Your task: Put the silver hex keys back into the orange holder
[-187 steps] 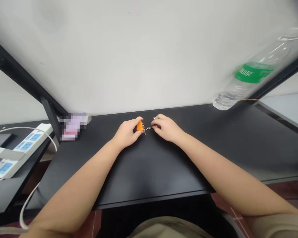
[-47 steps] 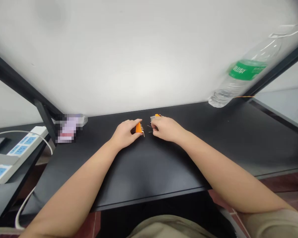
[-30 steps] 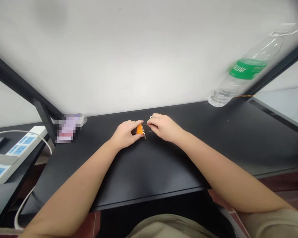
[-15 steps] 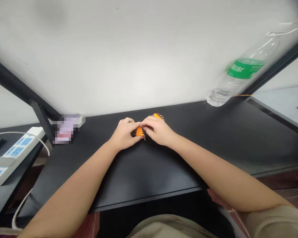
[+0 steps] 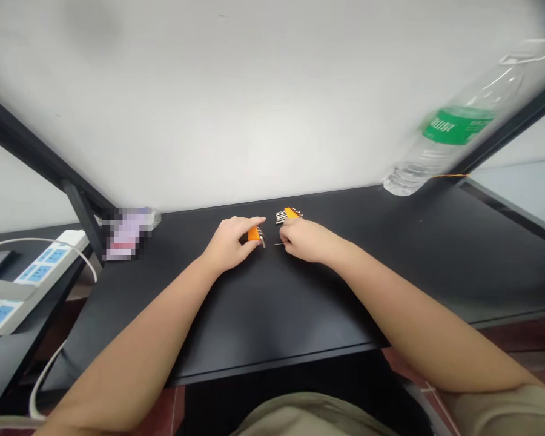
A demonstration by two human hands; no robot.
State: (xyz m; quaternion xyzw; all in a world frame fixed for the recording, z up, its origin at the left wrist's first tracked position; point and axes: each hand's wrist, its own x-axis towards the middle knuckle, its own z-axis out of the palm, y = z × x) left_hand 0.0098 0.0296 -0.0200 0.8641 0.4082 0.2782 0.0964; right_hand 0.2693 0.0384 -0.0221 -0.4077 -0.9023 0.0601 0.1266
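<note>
My left hand (image 5: pixel 229 245) is closed around an orange hex key holder (image 5: pixel 254 234), thumb below it and fingers over the top. Bent metal ends of several hex keys stick out on its right side. To the right, my right hand (image 5: pixel 306 238) pinches a thin hex key (image 5: pixel 278 244), whose straight end points left toward the holder without touching it. Just beyond my right fingers lies a second orange holder (image 5: pixel 291 212) on the black table, with several metal keys through it; my hand partly hides it.
On the black table (image 5: pixel 272 315), a clear plastic bottle (image 5: pixel 454 124) with a green label stands at the back right. A blurred-out purple package (image 5: pixel 129 233) lies at the back left. Further left are a white power strip (image 5: pixel 36 272) and a white cable (image 5: pixel 49 366).
My right hand has moved right, away from the holder in my left hand, and a thin hex key now shows between its fingers. My left hand keeps its grip.
</note>
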